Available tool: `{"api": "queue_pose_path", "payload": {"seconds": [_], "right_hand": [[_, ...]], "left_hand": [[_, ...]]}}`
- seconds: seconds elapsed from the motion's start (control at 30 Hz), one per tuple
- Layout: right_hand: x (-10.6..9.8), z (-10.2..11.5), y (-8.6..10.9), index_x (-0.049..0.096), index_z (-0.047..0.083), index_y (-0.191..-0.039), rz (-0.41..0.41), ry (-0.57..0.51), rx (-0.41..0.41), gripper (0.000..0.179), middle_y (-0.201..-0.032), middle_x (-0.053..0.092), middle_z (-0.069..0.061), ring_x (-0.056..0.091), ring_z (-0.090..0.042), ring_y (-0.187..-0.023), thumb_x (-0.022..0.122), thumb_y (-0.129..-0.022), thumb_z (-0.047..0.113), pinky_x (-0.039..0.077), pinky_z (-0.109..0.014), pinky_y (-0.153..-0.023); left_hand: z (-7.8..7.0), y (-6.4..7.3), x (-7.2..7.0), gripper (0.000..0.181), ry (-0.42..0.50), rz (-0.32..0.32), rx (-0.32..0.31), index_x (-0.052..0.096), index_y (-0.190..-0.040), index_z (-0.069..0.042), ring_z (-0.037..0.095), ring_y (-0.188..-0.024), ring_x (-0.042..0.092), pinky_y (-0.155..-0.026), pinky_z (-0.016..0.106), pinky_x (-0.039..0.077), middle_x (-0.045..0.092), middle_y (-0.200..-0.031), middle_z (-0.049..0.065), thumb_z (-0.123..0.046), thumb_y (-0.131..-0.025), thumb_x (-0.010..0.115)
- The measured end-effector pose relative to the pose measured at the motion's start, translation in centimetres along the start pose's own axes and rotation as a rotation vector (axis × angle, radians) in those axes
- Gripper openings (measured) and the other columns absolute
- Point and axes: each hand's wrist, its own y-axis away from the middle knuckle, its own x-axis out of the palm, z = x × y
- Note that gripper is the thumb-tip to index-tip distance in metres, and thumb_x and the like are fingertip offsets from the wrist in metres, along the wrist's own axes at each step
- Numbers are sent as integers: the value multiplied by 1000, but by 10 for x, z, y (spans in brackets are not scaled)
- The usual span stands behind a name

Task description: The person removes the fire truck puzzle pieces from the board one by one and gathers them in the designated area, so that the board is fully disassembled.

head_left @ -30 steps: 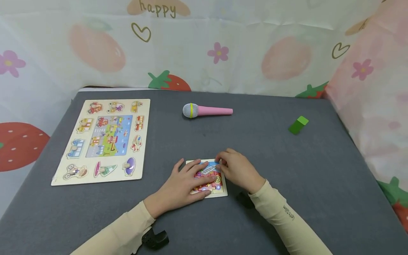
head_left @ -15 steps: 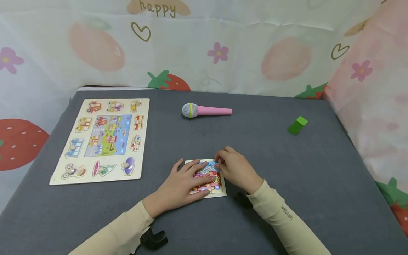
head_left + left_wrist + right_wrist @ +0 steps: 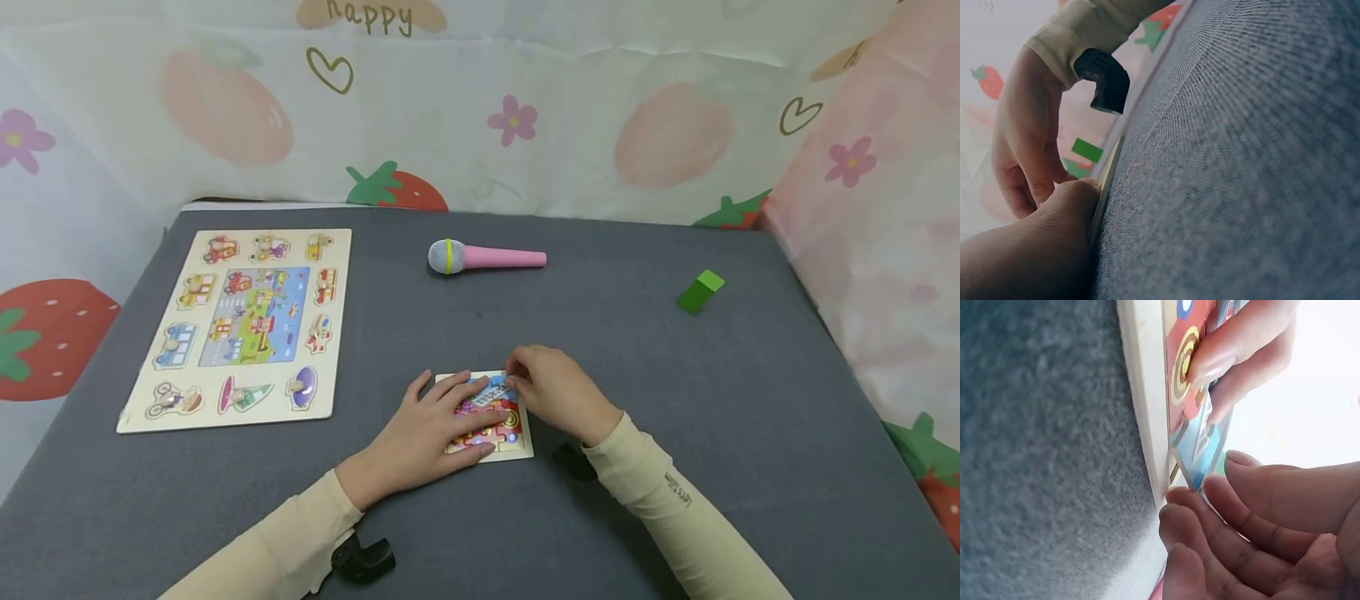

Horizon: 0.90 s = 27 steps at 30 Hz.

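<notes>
A small jigsaw puzzle [image 3: 517, 455] with a red fire-engine picture lies in its pale wooden frame near the middle of the table. My left hand [image 3: 420, 437] rests on it, fingers spread and fairly straight across the picture. At the far right corner is my right hand [image 3: 562, 390], its fingers bent. The right wrist view has a blue puzzle piece [image 3: 1200, 461] tilted up out of the frame, its corner at the right hand's fingertips and thumb. The left hand covers much of the picture's left half.
A large wooden peg puzzle board [image 3: 341, 333] with vehicle pieces lies at the left. Farther back is a pink toy microphone [image 3: 487, 258], and a green block [image 3: 701, 292] stands at the right. A dark grey cloth [image 3: 600, 292] covers the table.
The right hand's fingers have shifted slightly at the puzzle's corner. The left hand stays in place on the picture, and the other objects have not moved.
</notes>
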Motion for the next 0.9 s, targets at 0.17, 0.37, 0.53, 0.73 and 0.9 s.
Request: {"api": "queue_pose_path", "payload": {"seconds": [0.17,0.37,0.53,0.73,0.9], "right_hand": [[-1,-1,-2,66,5,-91,-3,-26,18,5,-79,62,-3,52,-14,-65,65,-90,10,45,-28,-61],[0,-3,-4,66,5,-91,-9,-46,19,4,-79,61,-3,52,-14,-66,65,-90,8,45,-28,-61],[-10,-9,-3,66,7,-91,7,-124,56,3,-82,63,-3,53,-15,-70,63,-92,9,46,-29,-64],[-33,-37,5,65,9,-90,35,-152,125,4,-84,64,-4,54,-17,-74,62,-93,8,45,-32,-67],[-50,-75,16,64,7,-91,72,-172,150,4,-84,63,-6,52,-17,-74,61,-93,9,44,-32,-67]], "left_hand": [[0,0,0,39,12,-5,-2,56,-131,-43,22,-138,34,-106,62,22,44,-147,0,-53,-93,52],[1,0,1,39,22,-11,3,56,-131,-43,22,-138,33,-106,62,21,43,-148,0,-53,-93,52],[2,0,3,39,20,-14,8,55,-132,-44,21,-139,32,-107,62,20,43,-147,1,-54,-94,51],[2,1,3,41,26,-9,3,53,-133,-45,21,-140,31,-107,61,19,44,-147,0,-55,-94,50],[3,1,2,38,50,-9,6,54,-134,-42,20,-142,29,-109,61,16,40,-150,1,-48,-97,47]]}}
